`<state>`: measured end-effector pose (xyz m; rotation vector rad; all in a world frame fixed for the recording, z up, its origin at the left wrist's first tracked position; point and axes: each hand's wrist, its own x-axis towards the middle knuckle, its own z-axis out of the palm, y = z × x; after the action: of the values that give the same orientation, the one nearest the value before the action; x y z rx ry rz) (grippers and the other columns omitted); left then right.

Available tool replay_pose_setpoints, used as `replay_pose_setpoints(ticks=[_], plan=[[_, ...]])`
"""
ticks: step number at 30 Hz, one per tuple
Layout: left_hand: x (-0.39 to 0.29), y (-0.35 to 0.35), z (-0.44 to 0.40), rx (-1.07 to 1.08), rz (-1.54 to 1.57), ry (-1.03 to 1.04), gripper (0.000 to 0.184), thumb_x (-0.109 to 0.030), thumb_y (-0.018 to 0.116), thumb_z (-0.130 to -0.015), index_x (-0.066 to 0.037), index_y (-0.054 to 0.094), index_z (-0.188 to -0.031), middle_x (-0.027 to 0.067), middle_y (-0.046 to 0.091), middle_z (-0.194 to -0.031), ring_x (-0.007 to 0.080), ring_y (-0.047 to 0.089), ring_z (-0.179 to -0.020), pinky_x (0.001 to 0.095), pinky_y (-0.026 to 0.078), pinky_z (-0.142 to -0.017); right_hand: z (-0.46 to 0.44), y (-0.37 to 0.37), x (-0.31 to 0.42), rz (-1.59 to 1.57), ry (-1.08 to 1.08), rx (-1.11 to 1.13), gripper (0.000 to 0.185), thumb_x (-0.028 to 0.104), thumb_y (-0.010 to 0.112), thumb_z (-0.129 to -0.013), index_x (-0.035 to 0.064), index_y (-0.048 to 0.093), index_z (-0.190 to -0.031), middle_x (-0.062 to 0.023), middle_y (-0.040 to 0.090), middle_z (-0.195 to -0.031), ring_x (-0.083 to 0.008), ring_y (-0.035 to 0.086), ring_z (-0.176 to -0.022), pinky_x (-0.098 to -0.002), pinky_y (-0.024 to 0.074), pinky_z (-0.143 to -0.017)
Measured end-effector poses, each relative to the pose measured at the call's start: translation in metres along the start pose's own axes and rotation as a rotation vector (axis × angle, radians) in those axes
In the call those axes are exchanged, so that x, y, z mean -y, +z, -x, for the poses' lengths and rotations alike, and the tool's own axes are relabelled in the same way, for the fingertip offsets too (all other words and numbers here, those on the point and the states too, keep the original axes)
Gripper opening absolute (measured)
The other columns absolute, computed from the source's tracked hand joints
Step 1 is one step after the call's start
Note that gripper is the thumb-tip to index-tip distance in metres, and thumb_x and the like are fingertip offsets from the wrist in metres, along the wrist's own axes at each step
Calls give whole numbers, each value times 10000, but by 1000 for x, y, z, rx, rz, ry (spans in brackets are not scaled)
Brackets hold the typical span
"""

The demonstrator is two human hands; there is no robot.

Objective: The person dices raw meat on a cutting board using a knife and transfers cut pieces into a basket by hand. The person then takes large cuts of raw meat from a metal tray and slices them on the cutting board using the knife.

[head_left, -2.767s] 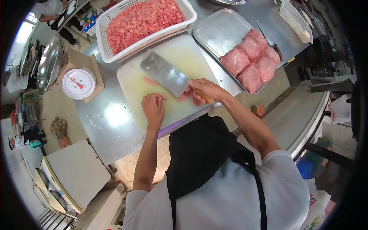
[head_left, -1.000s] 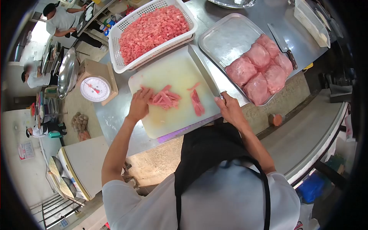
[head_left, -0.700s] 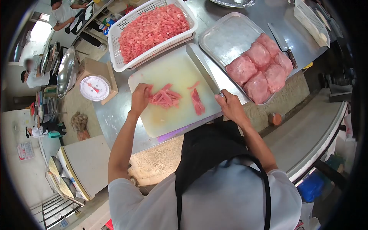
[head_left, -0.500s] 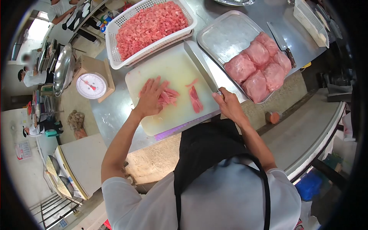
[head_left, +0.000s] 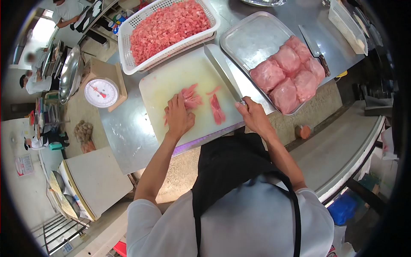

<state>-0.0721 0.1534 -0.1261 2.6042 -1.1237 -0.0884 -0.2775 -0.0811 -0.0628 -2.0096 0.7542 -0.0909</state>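
Observation:
My left hand [head_left: 179,116] lies on a pile of pink meat strips [head_left: 191,97] on the white cutting board [head_left: 165,81]; its fingers rest over the strips' left side. In my right hand [head_left: 253,115] is the handle of a cleaver [head_left: 222,70], whose blade lies along the board's right edge, pointing away from me. Between the pile and the blade sit a few separate meat strips [head_left: 217,110]. Beyond the board stands a white basket [head_left: 126,51] full of diced meat [head_left: 171,29]. On the right, a metal tray [head_left: 244,36] holds several large pieces of meat [head_left: 286,77].
A dial scale [head_left: 101,92] with a metal pan [head_left: 70,75] stands left of the table. Another knife [head_left: 314,48] lies beside the tray, and a white basket [head_left: 346,28] is at the far right. Other people [head_left: 68,13] stand at the upper left.
The cleaver went from over the board's middle to its right edge. My left hand reached the strips' far left side, spread over them, then moved nearer to me, with the pile shifted slightly right.

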Motion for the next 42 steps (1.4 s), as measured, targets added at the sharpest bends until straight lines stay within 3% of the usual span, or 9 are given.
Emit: replay_pose_setpoints(ticks=[3,6,12,18,21,25,33,36,42], plan=[[-17,-24,-8,-60,-160,112,827,-287,776,-818,-58,434,-1536,224,470,-1489,427,463,-1329,584,396,-1075,0,2,-3,14,-12,-11,514,423,591,-1043,-58,654,-1213,-298,713,-871,-479,708,-892,-524,535,-802],[-7,-13,-32,-10,-2,243,823,-324,787,-857,-58,427,-1547,212,468,-1497,437,460,-1323,577,396,-1078,-2,5,-1,28,-24,-7,510,426,591,-1042,-52,651,-1207,-290,710,-854,-474,707,-877,-528,534,-795],[-23,30,-29,-198,53,-31,754,-278,748,-902,8,431,-1523,212,459,-1489,435,470,-1266,576,385,-1055,-5,-2,6,42,1,44,507,436,599,-1040,-41,652,-1201,-281,710,-843,-466,709,-859,-516,536,-774],[-36,17,-19,-256,-107,66,729,-306,734,-900,32,457,-1484,234,467,-1472,463,433,-1340,598,367,-1081,-1,4,3,1,-2,17,494,428,607,-1039,-37,654,-1199,-285,711,-854,-469,710,-857,-508,540,-762],[-65,7,-1,-94,327,159,701,-275,747,-875,41,485,-1444,248,459,-1477,485,398,-1383,589,305,-1170,-2,0,-1,4,9,24,495,428,610,-1038,-37,654,-1203,-281,712,-853,-467,710,-855,-505,538,-761],[-107,19,12,-73,232,140,702,-238,769,-826,-10,515,-1440,239,444,-1482,486,343,-1434,604,270,-1196,-3,4,-2,-1,-26,1,491,427,617,-1038,-33,654,-1207,-272,710,-838,-465,709,-853,-505,532,-758],[-35,12,9,-247,58,-34,730,-191,743,-854,-39,469,-1512,254,368,-1564,525,259,-1491,699,191,-1195,-4,2,0,-18,-4,23,487,420,614,-1040,-35,650,-1209,-272,702,-825,-471,703,-852,-506,528,-765],[-34,10,11,-135,-23,-29,773,-217,741,-869,-65,422,-1557,215,352,-1611,476,254,-1520,676,208,-1207,-4,4,-6,-6,-32,8,487,416,611,-1041,-41,643,-1204,-269,689,-803,-466,700,-828,-506,523,-754],[-80,20,-33,-197,116,279,472,-170,705,-866,-97,664,-1331,199,584,-1417,476,422,-1421,676,233,-1195,-6,0,1,55,-54,24,479,388,623,-1035,-64,626,-1191,-221,632,-699,-363,662,-681,-478,502,-668]])
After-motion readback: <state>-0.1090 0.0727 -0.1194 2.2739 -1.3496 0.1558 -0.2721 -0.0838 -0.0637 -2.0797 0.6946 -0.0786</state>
